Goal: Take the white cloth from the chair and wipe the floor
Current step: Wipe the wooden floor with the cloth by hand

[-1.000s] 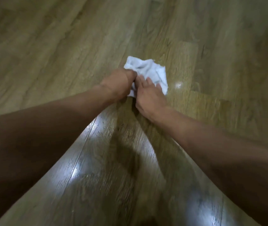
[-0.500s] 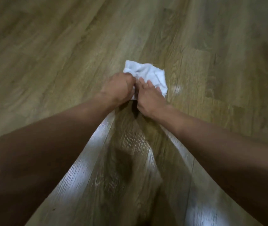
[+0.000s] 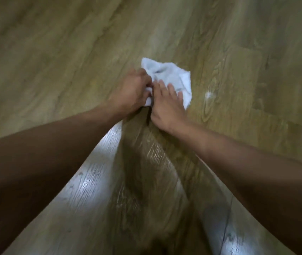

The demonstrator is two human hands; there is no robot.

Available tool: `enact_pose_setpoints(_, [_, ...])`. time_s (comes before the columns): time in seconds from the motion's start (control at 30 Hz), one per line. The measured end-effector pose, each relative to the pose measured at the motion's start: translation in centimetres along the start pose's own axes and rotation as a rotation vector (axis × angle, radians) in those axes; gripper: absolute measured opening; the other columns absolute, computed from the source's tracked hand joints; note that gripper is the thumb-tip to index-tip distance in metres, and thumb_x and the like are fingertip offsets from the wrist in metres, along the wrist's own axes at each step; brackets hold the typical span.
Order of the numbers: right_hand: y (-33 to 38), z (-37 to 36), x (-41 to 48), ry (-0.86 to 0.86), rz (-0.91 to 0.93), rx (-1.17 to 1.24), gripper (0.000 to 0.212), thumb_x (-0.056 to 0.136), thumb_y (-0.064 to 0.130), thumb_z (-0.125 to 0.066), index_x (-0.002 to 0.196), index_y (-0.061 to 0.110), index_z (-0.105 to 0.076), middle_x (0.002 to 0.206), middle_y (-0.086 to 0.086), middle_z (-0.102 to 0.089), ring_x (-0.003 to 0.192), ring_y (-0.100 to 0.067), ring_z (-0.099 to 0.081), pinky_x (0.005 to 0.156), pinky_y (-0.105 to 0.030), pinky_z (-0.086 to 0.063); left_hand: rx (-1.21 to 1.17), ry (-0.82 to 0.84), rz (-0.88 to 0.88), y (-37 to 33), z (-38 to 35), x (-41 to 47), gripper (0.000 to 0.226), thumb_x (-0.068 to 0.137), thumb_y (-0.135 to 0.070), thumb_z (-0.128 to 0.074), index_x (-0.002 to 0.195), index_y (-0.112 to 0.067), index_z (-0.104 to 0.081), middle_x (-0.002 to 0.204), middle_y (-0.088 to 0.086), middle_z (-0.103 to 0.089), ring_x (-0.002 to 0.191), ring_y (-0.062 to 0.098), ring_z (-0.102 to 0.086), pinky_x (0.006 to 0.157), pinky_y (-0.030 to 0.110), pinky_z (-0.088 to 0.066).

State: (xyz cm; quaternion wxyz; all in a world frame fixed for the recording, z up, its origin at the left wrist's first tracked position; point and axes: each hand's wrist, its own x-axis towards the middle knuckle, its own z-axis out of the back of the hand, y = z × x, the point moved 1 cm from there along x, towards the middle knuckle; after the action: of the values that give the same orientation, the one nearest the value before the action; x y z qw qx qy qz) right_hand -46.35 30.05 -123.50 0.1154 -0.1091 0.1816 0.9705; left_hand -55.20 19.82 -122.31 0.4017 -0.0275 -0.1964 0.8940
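Note:
A crumpled white cloth [image 3: 166,76] lies on the wooden floor [image 3: 73,52] in front of me. My left hand [image 3: 131,92] is curled around the cloth's near left edge. My right hand [image 3: 166,105] lies flat on the cloth's near right part, fingers spread and pressing it to the boards. Both hands touch each other at the cloth's near edge. The chair is out of view.
Wood-grain planks fill the whole view. A small pale spot [image 3: 209,94] shows on the floor just right of the cloth. Bright light reflects off the boards between my forearms [image 3: 91,173].
Both hands stay on the cloth in the same grip. The cloth has shifted slightly over the boards and looks a bit more spread out. The view has moved.

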Motion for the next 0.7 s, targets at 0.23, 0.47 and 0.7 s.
enact_pose_setpoints(0.23, [1.6, -0.6, -0.9, 0.120, 0.142, -0.007, 0.064, 0.099, 0.023, -0.036, 0.153, 0.018, -0.002, 0.162, -0.002, -0.002, 0.148, -0.030, -0.002, 0.117, -0.052, -0.002, 0.043, -0.039, -0.042, 1.1, 1.4, -5.8, 0.014, 0.087, -0.012, -0.062, 0.094, -0.001, -0.064, 0.101, 0.020, -0.061, 0.092, 0.034, -0.058, 0.078, 0.037, -0.042])
enact_pose_setpoints(0.47, [3.9, 0.3, 2.1, 0.149, -0.019, 0.101, 0.060, 0.100, 0.030, -0.032, 0.153, 0.024, -0.005, 0.161, 0.000, -0.009, 0.148, -0.032, -0.003, 0.116, -0.055, -0.005, 0.154, 0.102, 0.188, 1.2, 1.6, -0.7, 0.021, 0.086, -0.012, -0.058, 0.103, -0.001, -0.065, 0.111, 0.023, -0.059, 0.099, 0.037, -0.058, 0.081, 0.037, -0.044])
enact_pose_setpoints(0.7, [2.5, -2.0, -2.8, 0.115, 0.130, 0.002, 0.062, 0.100, 0.025, -0.036, 0.153, 0.023, -0.005, 0.162, 0.000, -0.005, 0.148, -0.029, -0.007, 0.116, -0.052, -0.009, -0.041, 0.052, -0.140, 1.5, 2.8, -8.9, 0.019, 0.087, -0.013, -0.064, 0.102, -0.003, -0.068, 0.107, 0.014, -0.064, 0.092, 0.026, -0.062, 0.078, 0.026, -0.044])
